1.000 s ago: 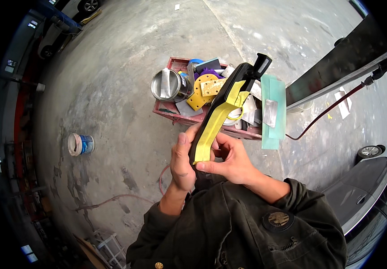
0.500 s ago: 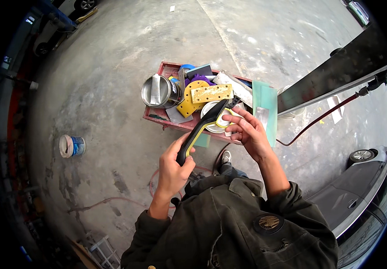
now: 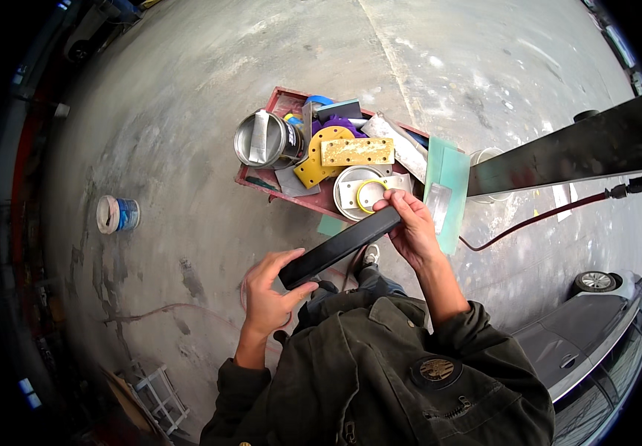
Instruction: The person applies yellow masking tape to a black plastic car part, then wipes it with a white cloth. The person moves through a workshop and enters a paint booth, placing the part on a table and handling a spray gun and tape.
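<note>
I hold a long black hand tool (image 3: 339, 247) slantwise in front of me, its broad flat black side facing up. My left hand (image 3: 267, 290) grips its lower left end between thumb and fingers. At its upper right end, my right hand (image 3: 410, 227) pinches it with thumb and fingertips. Just beyond that end shows a yellow ring (image 3: 361, 195); whether it belongs to the tool I cannot tell. Behind it, a white perforated plate (image 3: 348, 192) rests on a round tin (image 3: 338, 204) in the red tray (image 3: 253, 178).
The tray also holds yellow sanding pads (image 3: 358, 152), a grey tin (image 3: 291, 145) with a white tube (image 3: 258, 137) on it, and green sheets (image 3: 447, 178). A dark beam (image 3: 559, 145) and a red hose (image 3: 521, 223) lie right, a bucket (image 3: 119, 215) left, a grey car (image 3: 581, 334) lower right.
The tool has turned from its yellow-trimmed side to its flat black side and tipped closer to level. My right hand has closed on its far end; my left hand has shifted left and loosened.
</note>
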`<state>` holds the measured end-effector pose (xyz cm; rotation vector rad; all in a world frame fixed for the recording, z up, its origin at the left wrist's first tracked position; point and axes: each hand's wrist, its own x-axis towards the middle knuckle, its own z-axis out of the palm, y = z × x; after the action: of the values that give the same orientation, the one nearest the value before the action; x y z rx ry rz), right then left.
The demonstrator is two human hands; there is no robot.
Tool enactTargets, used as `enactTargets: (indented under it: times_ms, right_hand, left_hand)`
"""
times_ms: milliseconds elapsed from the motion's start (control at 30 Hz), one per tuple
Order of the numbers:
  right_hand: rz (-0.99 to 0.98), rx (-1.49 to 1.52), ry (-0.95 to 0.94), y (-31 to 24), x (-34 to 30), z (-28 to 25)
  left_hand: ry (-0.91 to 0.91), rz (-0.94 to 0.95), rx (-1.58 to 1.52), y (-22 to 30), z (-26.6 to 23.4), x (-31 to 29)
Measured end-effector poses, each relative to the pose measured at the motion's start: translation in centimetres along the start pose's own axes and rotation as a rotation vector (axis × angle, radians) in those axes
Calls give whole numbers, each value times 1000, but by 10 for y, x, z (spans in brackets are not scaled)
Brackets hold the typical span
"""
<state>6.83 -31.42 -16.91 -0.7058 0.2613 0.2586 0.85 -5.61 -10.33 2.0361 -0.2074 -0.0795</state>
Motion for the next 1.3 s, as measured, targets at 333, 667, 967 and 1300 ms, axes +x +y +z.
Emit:
enactTargets:
  times_ms: [333,667,967,1300]
  right_hand:
    - [235,106,-74,52,34,39]
    - [503,-369,-589,214,-51,191]
    - [599,-573,-765,311,-61,315]
    - [1066,-673,-729,479,-24,433]
  left_hand:
    - [339,-141,22,0,-14,-44]
    - [835,-258,131,-43,-65,-119]
    - [1215,-246,155,-78,-170,-228]
    - [1481,-475,50,-159,-275,-294]
